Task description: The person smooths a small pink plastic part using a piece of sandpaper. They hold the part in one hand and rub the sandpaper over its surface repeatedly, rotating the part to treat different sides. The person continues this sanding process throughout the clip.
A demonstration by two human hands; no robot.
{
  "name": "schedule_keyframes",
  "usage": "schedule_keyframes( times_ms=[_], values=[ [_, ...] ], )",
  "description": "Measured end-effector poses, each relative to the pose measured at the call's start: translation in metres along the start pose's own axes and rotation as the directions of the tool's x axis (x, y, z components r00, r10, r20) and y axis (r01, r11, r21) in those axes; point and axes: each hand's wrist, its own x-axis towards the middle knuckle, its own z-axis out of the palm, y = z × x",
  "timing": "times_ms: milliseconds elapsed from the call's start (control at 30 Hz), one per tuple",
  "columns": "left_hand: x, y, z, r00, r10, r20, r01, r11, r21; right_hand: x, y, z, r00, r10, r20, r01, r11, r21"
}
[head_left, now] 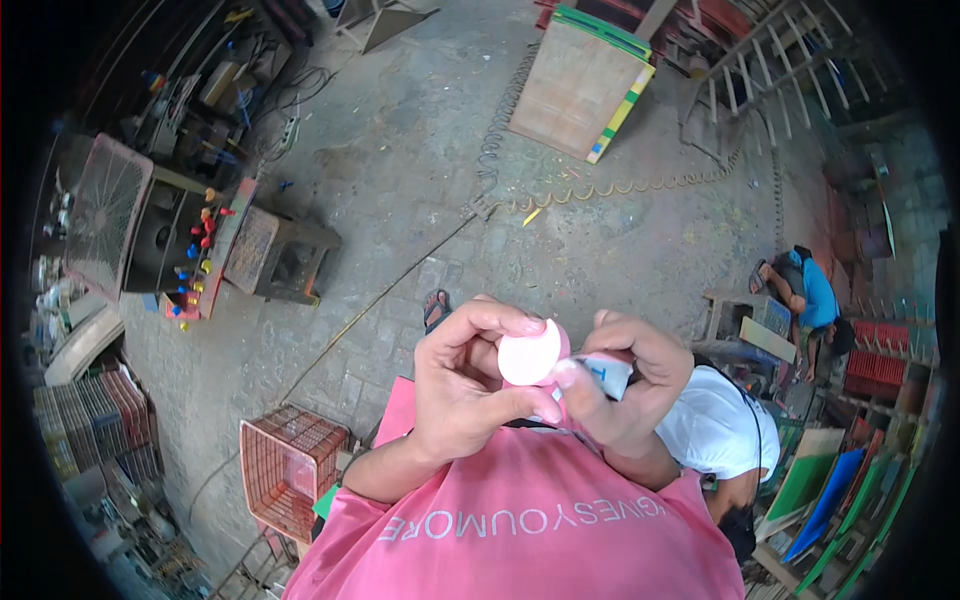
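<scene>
My left hand [452, 368] is closed around a round, pale disc-shaped piece [528, 358]. Its flat face is washed out by the light and its edge looks pinkish. Thumb and fingers grip it by the rim in front of my pink shirt [520, 510]. Close beside it, my right hand [640, 385] is shut on a small white piece with blue marking [607, 373], perhaps a tube or packet; its far end is hidden in the fingers. The right thumb tip meets or nearly meets the disc's lower right edge.
An orange plastic crate [255, 462] stands at the lower left. Further left are a stool [255, 245] and a fan [105, 215]. Stacked boards [575, 95] and a coiled hose [630, 188] lie ahead. A person in white [715, 425] is close on my right; another in blue [818, 293] crouches beyond.
</scene>
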Motion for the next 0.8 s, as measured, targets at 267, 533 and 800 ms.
schedule_keyframes(
  times_ms=[267,533,800],
  values=[
    [0.024,-0.006,0.011,0.992,-0.116,0.052,0.112,0.990,0.087,-0.001,-0.014,-0.016,0.985,0.031,-0.169,-0.050,0.993,-0.111],
    [0.049,-0.017,0.028,0.925,-0.312,0.218,0.302,0.950,0.079,-0.018,-0.028,-0.021,0.869,0.020,-0.495,-0.135,0.971,-0.199],
    [0.065,0.002,0.034,0.698,-0.501,0.511,0.543,0.836,0.078,-0.035,-0.053,0.002,0.693,-0.014,-0.721,-0.283,0.914,-0.290]
  ],
)
